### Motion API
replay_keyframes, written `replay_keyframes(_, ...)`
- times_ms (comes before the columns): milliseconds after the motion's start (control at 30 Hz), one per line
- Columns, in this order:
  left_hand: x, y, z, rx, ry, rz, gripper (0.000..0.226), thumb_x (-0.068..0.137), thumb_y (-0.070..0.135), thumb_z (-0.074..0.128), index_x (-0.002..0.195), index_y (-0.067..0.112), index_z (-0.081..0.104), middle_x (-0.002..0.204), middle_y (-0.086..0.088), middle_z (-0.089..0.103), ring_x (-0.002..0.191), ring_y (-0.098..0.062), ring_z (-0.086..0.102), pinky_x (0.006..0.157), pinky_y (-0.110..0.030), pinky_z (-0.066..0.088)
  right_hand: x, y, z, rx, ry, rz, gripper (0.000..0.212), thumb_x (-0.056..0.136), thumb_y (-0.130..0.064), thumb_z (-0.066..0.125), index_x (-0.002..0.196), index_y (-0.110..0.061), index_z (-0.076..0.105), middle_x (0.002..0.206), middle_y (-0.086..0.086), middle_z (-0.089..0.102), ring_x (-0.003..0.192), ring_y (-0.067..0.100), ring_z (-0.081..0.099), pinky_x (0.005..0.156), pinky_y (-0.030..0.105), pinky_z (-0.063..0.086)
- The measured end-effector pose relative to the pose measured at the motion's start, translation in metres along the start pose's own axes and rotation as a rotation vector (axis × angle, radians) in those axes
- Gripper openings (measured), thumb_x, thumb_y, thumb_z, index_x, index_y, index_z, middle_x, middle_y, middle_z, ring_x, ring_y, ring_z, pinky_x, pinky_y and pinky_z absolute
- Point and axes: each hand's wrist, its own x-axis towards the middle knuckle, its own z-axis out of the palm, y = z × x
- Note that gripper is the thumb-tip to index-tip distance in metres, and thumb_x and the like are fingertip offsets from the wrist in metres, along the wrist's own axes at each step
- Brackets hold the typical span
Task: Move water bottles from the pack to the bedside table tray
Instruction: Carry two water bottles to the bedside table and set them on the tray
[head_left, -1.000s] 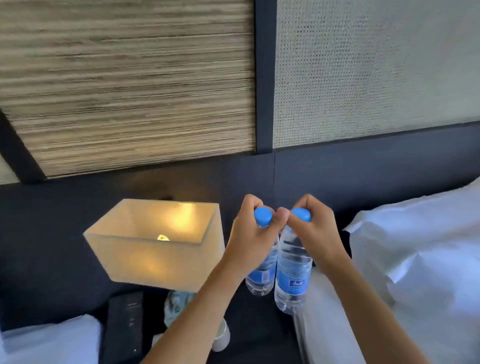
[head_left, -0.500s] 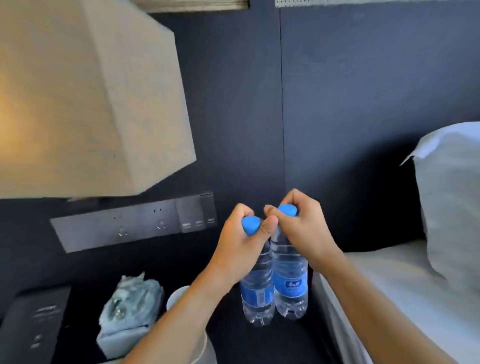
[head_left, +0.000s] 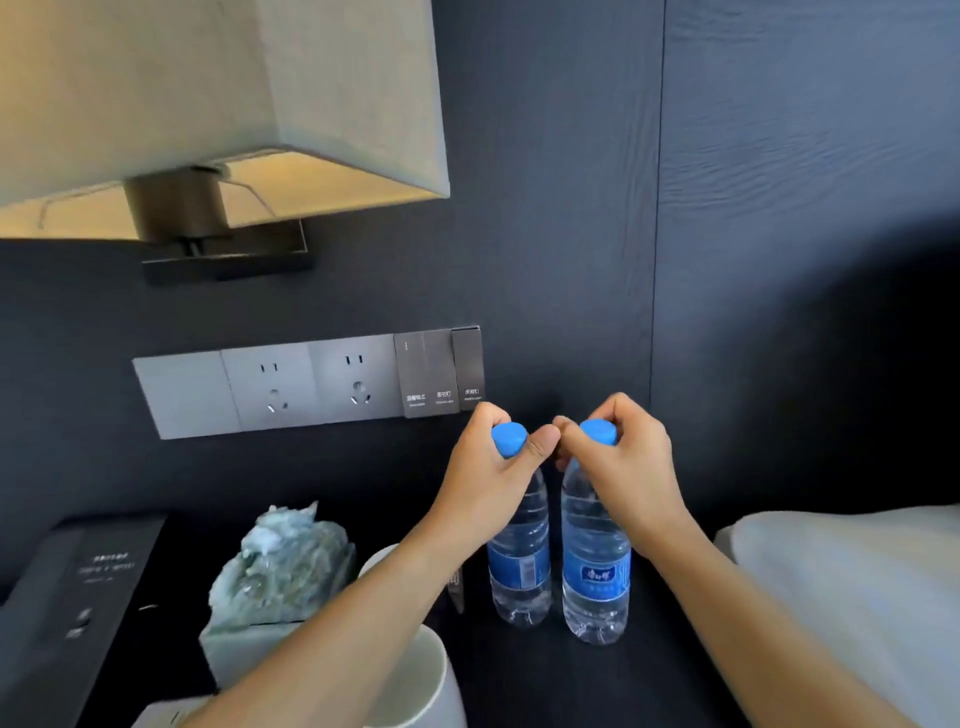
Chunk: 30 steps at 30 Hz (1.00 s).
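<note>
- Head view shows two clear water bottles standing upright side by side on the dark bedside table (head_left: 519, 680), just beside each other, near the bed.
- Both bottles are full of clear water, nearly up to the neck.
- The left bottle (head_left: 519, 566) has a blue cap and a blue label; the left hand (head_left: 493, 478) is closed around its cap and neck.
- The right bottle (head_left: 595, 571) has a blue cap and a blue label with white writing; the right hand (head_left: 623, 467) is closed around its cap too.
- The two thumbs almost touch between the caps.
- A white cup (head_left: 415, 670) sits on the table under the left arm; I cannot tell what is in it.
- A tissue box (head_left: 275, 577) with a tissue sticking up is left of the cup.
- Half a second ago the bottles hung in the air, a little above the table. Now their bottoms look like they rest on it.
- The view has dropped lower too: the wall sockets (head_left: 306, 384) look bigger and sit higher, and the lamp (head_left: 218, 104) shows its underside.
- A white pillow (head_left: 857, 582) lies to the right.
</note>
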Motion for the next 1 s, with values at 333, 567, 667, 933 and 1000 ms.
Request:
replay_keyframes(333, 0.001, -0.009, 0.004, -0.006, 0.02, -0.005, 0.043, 0.093, 0.051, 0.064, 0.11, 0.016, 0.047, 0.079, 0.008, 0.056, 0.067, -0.005, 0.052, 0.064, -0.02, 0.045, -0.012, 0.013, -0.001, -0.174, -0.045, -0.134, 0.029, 0.091, -0.048, 0.067, 0.094, -0.022, 0.055, 0.093, -0.001, 0.062, 0.078, 0.009, 0.063, 0.064, 0.012, 0.047)
replay_keyframes(567, -0.009, -0.009, -0.013, 0.046, -0.017, -0.041, 0.041, 0.087, 0.044, 0.076, 0.119, 0.027, 0.056, 0.109, 0.011, 0.065, 0.096, -0.001, 0.064, 0.071, -0.011, 0.048, -0.01, 0.002, -0.025, -0.339, -0.144, -0.156, 0.037, 0.083, -0.053, 0.071, 0.108, -0.028, 0.059, 0.106, -0.005, 0.055, 0.089, 0.0, 0.058, 0.068, 0.009, 0.042)
replay_keyframes(667, -0.01, -0.011, -0.019, 0.094, -0.059, -0.045, 0.046, 0.081, 0.046, 0.081, 0.118, 0.031, 0.057, 0.112, 0.009, 0.065, 0.101, -0.008, 0.065, 0.076, -0.02, 0.05, -0.006, 0.003, -0.026, -0.42, -0.151, -0.161, 0.042, 0.082, -0.051, 0.076, 0.11, -0.025, 0.059, 0.104, -0.002, 0.061, 0.084, 0.004, 0.058, 0.066, 0.016, 0.041)
replay_keyframes(933, -0.019, -0.009, -0.017, 0.164, -0.032, -0.095, 0.055, 0.069, 0.075, 0.07, 0.107, 0.037, 0.057, 0.101, 0.014, 0.07, 0.093, -0.006, 0.069, 0.082, -0.038, 0.061, -0.006, 0.009, -0.029, -0.358, -0.158, -0.164, 0.047, 0.079, -0.051, 0.079, 0.113, -0.021, 0.065, 0.094, -0.005, 0.066, 0.078, 0.007, 0.06, 0.067, 0.02, 0.046)
replay_keyframes(1000, -0.02, -0.011, -0.018, 0.107, -0.049, -0.13, 0.05, 0.082, 0.066, 0.068, 0.116, 0.032, 0.058, 0.113, 0.007, 0.069, 0.098, -0.005, 0.067, 0.08, -0.028, 0.057, -0.006, 0.01, -0.03, -0.354, -0.162, -0.16, 0.048, 0.079, -0.051, 0.078, 0.114, -0.021, 0.065, 0.094, -0.003, 0.066, 0.077, 0.008, 0.06, 0.068, 0.023, 0.048)
